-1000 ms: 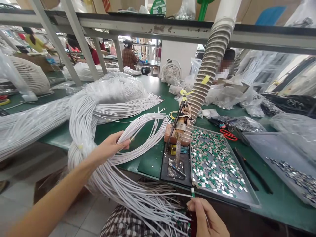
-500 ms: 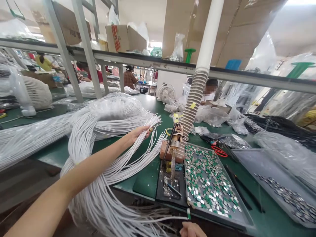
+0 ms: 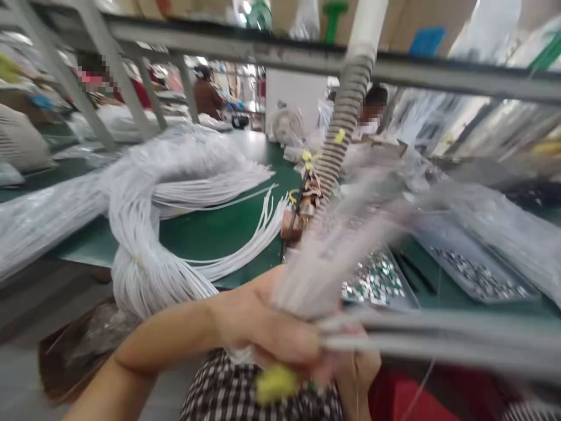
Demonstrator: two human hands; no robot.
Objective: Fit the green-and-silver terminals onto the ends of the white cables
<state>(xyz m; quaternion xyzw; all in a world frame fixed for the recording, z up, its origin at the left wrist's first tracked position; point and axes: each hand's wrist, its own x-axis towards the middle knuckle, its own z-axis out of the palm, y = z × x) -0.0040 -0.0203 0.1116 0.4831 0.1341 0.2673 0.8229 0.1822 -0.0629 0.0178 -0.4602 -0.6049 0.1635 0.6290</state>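
Note:
My left hand (image 3: 280, 333) is closed around a bundle of white cables (image 3: 333, 263), low in the middle of the view. The bundle fans out upward to the right, smeared by motion, and several strands (image 3: 438, 336) run to the right edge. A blurred yellow piece (image 3: 276, 384) shows by my left fingers. Close behind it is my right hand (image 3: 362, 362), largely covered by the left hand and cables; its fingers are hidden. To the left, a thick looped bundle of white cables (image 3: 135, 234) lies on the green table (image 3: 210, 231) and hangs over its edge.
A soldering stand (image 3: 307, 204) stands beneath a ribbed hose (image 3: 339, 131). Right of it lie a tray with small green boards (image 3: 381, 278) and a tray of small metal parts (image 3: 477, 272). A shelf rail (image 3: 280, 49) crosses above. Other people sit farther back.
My left hand has come back toward my body, lifting a bunch of white cables off the table. My right hand has moved up beside it. The view has shifted downward.

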